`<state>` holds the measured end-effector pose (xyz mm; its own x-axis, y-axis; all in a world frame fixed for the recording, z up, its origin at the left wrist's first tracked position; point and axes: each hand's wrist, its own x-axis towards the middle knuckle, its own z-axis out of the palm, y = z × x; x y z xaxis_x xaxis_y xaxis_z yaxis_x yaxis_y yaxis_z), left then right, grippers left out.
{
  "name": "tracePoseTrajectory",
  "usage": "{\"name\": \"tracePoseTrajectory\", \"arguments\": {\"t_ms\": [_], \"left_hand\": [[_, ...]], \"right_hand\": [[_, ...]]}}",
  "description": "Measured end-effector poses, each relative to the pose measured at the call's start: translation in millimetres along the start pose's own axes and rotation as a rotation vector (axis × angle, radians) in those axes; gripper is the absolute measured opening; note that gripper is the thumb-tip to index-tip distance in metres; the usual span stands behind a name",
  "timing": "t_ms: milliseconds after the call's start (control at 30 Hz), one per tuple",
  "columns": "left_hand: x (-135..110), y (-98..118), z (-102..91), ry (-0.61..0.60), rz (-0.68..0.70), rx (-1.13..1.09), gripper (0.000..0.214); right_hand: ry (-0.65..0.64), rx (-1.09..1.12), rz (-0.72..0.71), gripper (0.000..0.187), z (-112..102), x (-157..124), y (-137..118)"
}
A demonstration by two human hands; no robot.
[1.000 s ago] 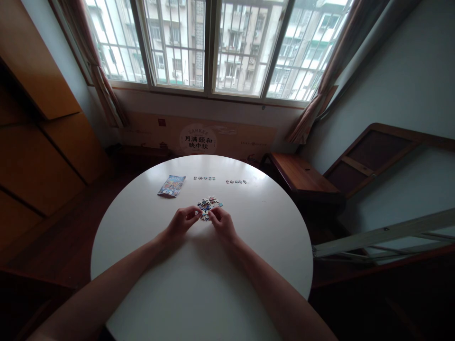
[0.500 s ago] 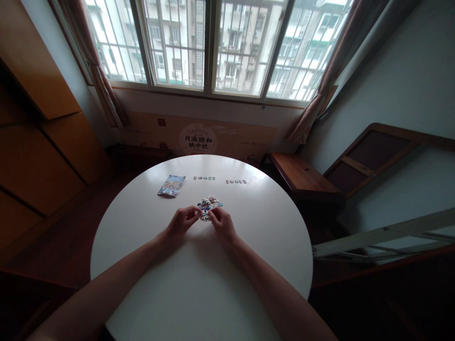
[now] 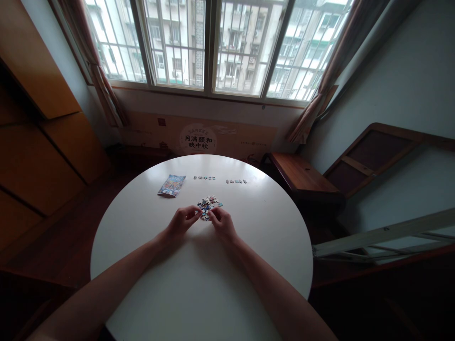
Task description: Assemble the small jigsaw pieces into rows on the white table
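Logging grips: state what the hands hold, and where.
Left hand and right hand touch the colourful cardboard jigsaw pile, near edge; any held piece cannot be told.

Bare table nearside — puzzle pile ahead

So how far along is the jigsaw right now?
Done: one row of pieces and a second row lie at the far side of the white table, beside a picture packet. In hand: left hand and right hand meet at the loose pile, near edge; grip too small to tell. Left: that pile, heaped.
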<state>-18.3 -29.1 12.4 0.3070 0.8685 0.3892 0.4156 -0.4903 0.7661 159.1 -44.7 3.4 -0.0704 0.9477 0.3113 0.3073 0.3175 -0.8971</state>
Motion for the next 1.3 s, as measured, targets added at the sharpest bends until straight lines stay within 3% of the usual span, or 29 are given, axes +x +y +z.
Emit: {"name": "tracePoseTrajectory", "arguments": {"t_ms": [1300], "left_hand": [[-0.4, 0.1, 0.2, -0.005, 0.008, -0.013, 0.027]], "right_hand": [[-0.006, -0.012, 0.002, 0.026, 0.4, 0.5, 2.1]]}}
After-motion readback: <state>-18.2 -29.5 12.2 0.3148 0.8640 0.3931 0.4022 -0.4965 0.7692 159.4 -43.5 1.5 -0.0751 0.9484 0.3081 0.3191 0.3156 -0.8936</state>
